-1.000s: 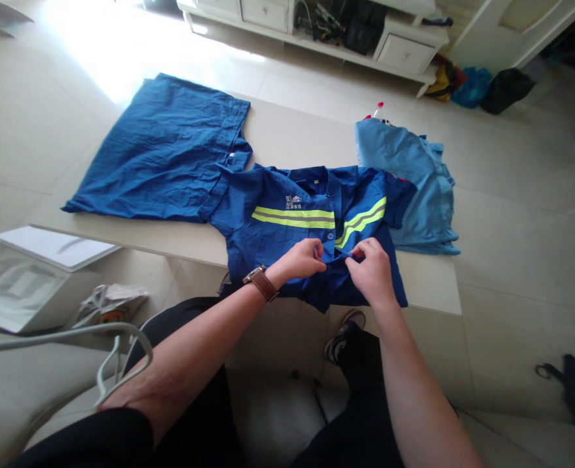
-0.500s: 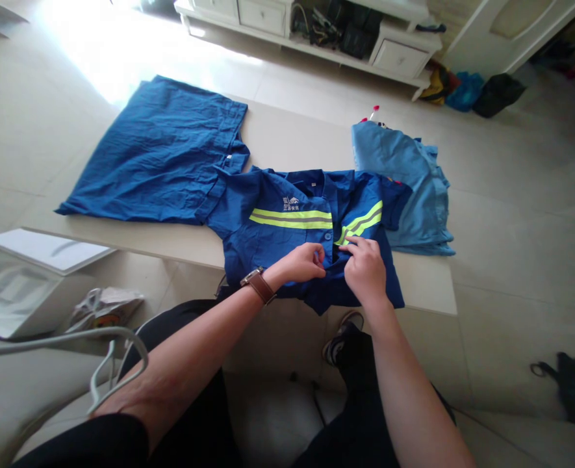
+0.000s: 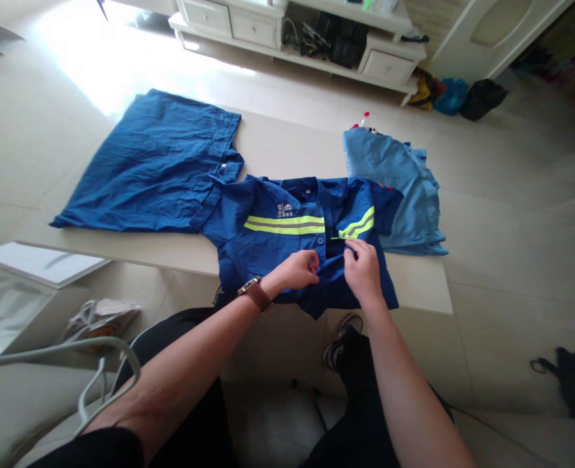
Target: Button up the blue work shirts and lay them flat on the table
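Note:
A dark blue work shirt (image 3: 272, 257) lies spread on a pale table (image 3: 287, 149), with yellow reflective stripes across its chest and a printed logo. My left hand (image 3: 294, 271) pinches the button placket at a small button. My right hand (image 3: 362, 273) holds the opposite front edge, close to the left hand. The shirt's lower front is partly hidden under both hands. A brown leather strap watch (image 3: 255, 294) sits on my left wrist.
A folded dark blue garment (image 3: 145, 166) and a light blue garment (image 3: 394, 182) lie on the table either side of the shirt's collar. A white hanger (image 3: 104, 364) rests at lower left. A white cabinet (image 3: 292, 45) stands behind, with bags on the floor.
Both hands stay at the shirt front, and the placket edges sit closer together. The view has drifted slightly, shifting the scene left.

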The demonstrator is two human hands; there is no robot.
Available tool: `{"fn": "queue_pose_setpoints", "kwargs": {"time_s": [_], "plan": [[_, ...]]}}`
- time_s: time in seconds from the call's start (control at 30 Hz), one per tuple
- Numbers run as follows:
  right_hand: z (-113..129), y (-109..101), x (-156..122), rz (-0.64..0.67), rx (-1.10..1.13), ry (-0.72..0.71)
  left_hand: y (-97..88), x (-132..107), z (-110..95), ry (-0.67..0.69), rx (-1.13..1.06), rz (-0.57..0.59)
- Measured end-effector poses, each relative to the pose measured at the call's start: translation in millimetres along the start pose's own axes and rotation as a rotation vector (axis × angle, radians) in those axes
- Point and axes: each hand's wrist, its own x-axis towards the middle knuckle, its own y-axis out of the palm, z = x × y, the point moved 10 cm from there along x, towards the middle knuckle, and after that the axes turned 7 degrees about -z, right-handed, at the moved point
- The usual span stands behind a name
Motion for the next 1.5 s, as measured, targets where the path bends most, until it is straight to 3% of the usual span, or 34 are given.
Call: {"fn": "queue_pose_setpoints", "kwargs": {"time_s": [0.07,0.17,0.37,0.57,0.8,0.9,1.03,1.13,1.33,1.5], "plan": [[-8,-11,3,-0.132,0.13,0.093,-2.8,1,0,0.006,-0.014,-0.028],[-9,-13,1,-0.164,0.138,0.11,-2.6,1,-1,-0.002,-0.013,-0.026],[16,5,-6,0.035,-0.075,-0.16,7.6,-4,-5,-0.004,0.039,0.094],[14,24,-6,0.158,-0.12,-0.126,15.7,-10,-10,0.032,0.171,0.168],[18,59,-19,0.382,-0.304,-0.085,29.7,-17,-3,0.082,0.289,0.249],[18,54,-12,0.297,-0.257,-0.052,27.0,-17,0,0.056,0.322,0.246],[9,22,5,-0.045,-0.064,0.037,14.0,-15,-1,0.007,0.381,0.201],[-3,6,9,-0.176,0.03,0.088,10.6,-17,-6,0.016,0.422,0.218],[0,-15,11,-0.205,0.108,0.036,13.7,-17,-4,0.02,0.442,0.224],[8,-22,10,-0.166,0.165,0.012,-2.2,-8,1,-0.047,0.327,0.032]]}}
